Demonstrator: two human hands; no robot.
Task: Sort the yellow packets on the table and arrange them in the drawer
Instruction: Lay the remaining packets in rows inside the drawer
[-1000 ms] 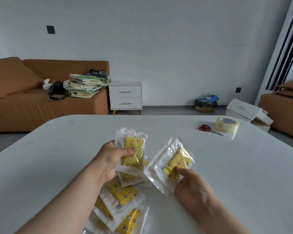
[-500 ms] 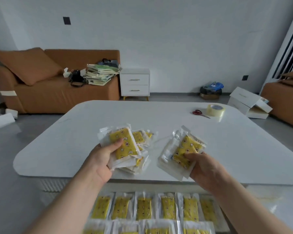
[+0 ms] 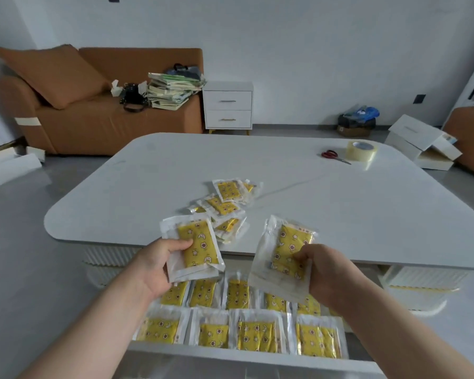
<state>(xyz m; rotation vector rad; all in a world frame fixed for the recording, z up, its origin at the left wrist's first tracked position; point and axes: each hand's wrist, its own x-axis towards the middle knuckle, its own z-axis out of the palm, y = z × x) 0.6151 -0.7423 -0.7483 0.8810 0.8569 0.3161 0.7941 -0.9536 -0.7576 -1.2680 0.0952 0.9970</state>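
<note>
Yellow with star, moon and flower print on the packets [image 3: 197, 247]; white on the bench [image 3: 285, 165]; orange-brown on the sofa [image 3: 107, 124].
</note>
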